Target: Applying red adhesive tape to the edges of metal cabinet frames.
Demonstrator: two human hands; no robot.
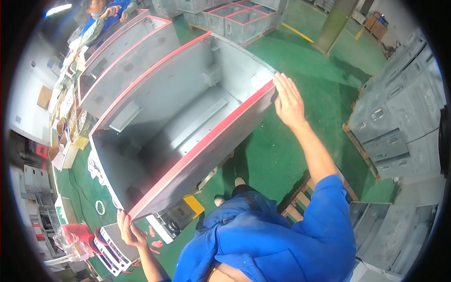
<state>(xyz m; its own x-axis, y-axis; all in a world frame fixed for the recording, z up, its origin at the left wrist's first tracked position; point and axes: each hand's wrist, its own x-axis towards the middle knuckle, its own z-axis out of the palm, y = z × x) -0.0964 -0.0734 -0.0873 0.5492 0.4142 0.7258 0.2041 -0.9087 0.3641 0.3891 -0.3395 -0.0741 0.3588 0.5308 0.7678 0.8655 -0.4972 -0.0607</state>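
A large, open-topped grey metal box [209,160] spans the middle of the view, tilted, with red strips along its long rims. Inside it are a raised ledge and small brackets. My left hand [130,230] grips the near left corner, fingers at the end of the red-edged rim. At the opposite end of that same rim, my right hand [290,101] holds the right corner, its fingers laid along the end wall and its thumb partly hidden. What supports the box from below is mostly hidden.
Beyond stand more red-edged grey boxes [141,51], with a co-worker [96,19] behind them. Grey boxes are stacked on a pallet [367,150] at right. A wooden pallet [300,197] lies near my right side. Cardboard boxes [63,150] and red-and-white equipment [110,249] are at left.
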